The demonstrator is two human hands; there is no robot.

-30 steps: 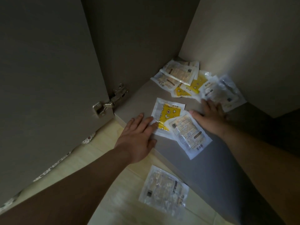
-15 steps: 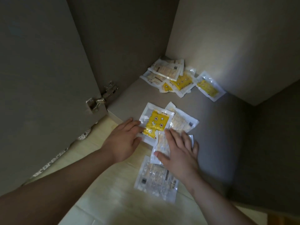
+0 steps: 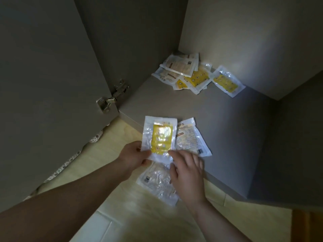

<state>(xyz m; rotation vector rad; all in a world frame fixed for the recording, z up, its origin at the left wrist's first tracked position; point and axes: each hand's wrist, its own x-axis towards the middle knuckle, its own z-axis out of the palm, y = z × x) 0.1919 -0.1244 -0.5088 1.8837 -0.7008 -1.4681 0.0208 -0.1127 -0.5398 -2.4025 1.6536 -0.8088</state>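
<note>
My left hand (image 3: 133, 155) pinches the lower left corner of a clear packet with a yellow insert (image 3: 160, 136), lifted off the cabinet floor and tilted toward me. My right hand (image 3: 187, 172) hovers just right of that packet's bottom edge, fingers spread and blurred; its fingertips reach the packet's lower edge. A beige packet (image 3: 190, 138) lies flat on the grey cabinet shelf (image 3: 227, 123) beside the yellow one. A clear packet (image 3: 157, 182) lies on the pale floor below my hands, partly hidden by my right hand.
A pile of several packets (image 3: 194, 74), yellow and beige, sits in the cabinet's back corner. The open cabinet door (image 3: 43, 84) stands at the left with its metal hinge (image 3: 111, 98). Pale floor tiles (image 3: 122, 224) stretch toward me.
My left hand has picked the yellow packet up from the shelf edge. My right hand has slid off the packets it pressed and moved toward the lifted one.
</note>
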